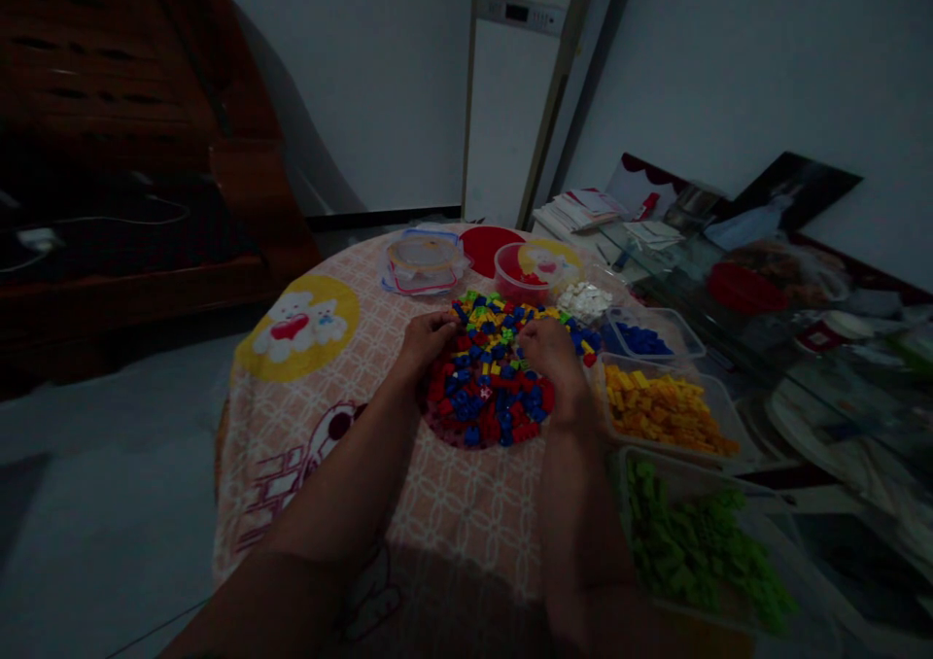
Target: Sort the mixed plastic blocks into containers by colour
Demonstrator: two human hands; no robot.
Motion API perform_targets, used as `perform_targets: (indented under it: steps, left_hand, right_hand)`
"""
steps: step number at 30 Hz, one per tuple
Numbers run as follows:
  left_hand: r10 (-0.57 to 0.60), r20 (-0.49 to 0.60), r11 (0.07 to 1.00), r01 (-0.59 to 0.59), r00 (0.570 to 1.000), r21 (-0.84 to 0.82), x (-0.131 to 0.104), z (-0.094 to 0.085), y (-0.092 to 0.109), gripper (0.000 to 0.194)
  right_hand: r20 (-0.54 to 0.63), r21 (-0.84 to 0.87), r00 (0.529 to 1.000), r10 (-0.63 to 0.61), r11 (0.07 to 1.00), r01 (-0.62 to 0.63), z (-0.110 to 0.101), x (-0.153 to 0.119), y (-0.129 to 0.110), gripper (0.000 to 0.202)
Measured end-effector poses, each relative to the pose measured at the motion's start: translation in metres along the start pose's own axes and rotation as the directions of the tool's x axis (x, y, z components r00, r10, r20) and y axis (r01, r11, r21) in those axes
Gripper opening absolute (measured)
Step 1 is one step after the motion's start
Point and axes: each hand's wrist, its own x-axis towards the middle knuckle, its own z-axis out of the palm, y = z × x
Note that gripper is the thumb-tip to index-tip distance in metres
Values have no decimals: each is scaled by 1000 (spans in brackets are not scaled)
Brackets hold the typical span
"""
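Small plastic bricks (502, 377) in red, blue, yellow and green lie loose in a jumbled heap on a round, cloth-covered tabletop (466, 513), red and blue pieces crowding the near edge, yellow and green ones mingling with blue toward the far side.

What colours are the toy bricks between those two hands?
Mostly red, blue, yellow and green; the toy bricks show best in the head view.
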Motion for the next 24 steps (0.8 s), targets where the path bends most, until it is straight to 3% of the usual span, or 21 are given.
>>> perform_targets:
  steps: [5, 9, 18, 24]
  left_hand:
    - [-5, -9, 1000, 5, 1000, 18, 0, 1, -1, 30]
    - [-1, -1, 1000, 1, 1000, 28, 1, 0, 0, 31]
    - [1, 11, 1000, -1, 1000, -10, 1, 1, -1, 31]
    - [24, -13, 1000, -24, 1000, 13, 1, 0, -2, 30]
  right_hand:
    - [-4, -146, 986, 167, 975, -166, -3, 0, 16, 30]
    - [29, -127, 992, 119, 985, -114, -1, 0, 21, 29]
    - [69, -52, 997, 26, 998, -22, 4, 1, 7, 24]
    - [109, -3, 993, 38, 999, -38, 3, -1, 11, 22]
